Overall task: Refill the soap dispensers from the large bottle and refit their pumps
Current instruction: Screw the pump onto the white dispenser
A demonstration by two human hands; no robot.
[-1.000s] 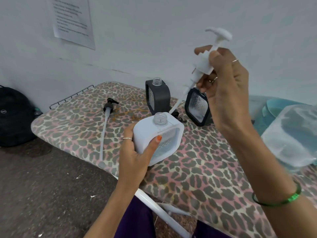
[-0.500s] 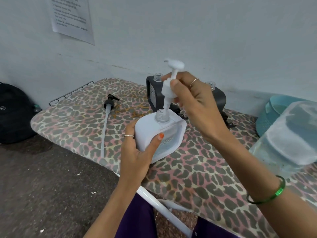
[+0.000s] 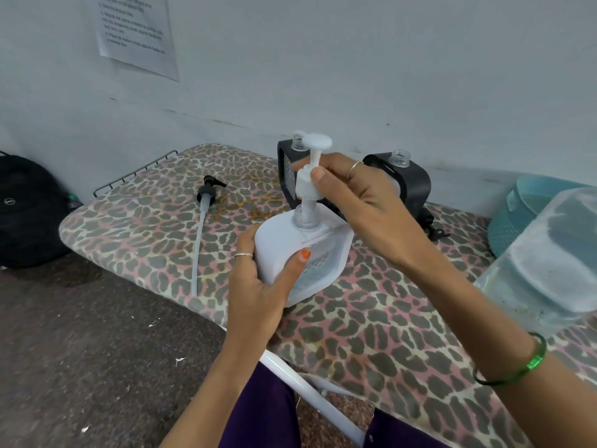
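A white square soap dispenser point(image 3: 277, 250) stands on the leopard-print ironing board point(image 3: 371, 318), and my left hand point(image 3: 261, 286) grips its side. My right hand point(image 3: 352, 195) pinches the collar of a white pump point(image 3: 309, 169), whose tube goes down into the dispenser's clear neck; the collar sits a little above the neck. Behind stand two black dispensers point(image 3: 284, 169) point(image 3: 410, 182) with open necks, partly hidden by my right hand. A black pump point(image 3: 205, 195) with a long clear tube lies on the board to the left. The large clear bottle point(image 3: 546, 263) stands at the right edge.
A teal basket point(image 3: 517, 211) sits behind the large bottle by the wall. A black backpack point(image 3: 26, 208) lies on the floor left of the board. A wire rack point(image 3: 135, 171) ends the board at the far left. A printed sheet point(image 3: 135, 30) hangs on the wall.
My right hand brought the white pump down from high at the right and fed its tube into the white dispenser's neck. My left hand has kept its hold on the dispenser.
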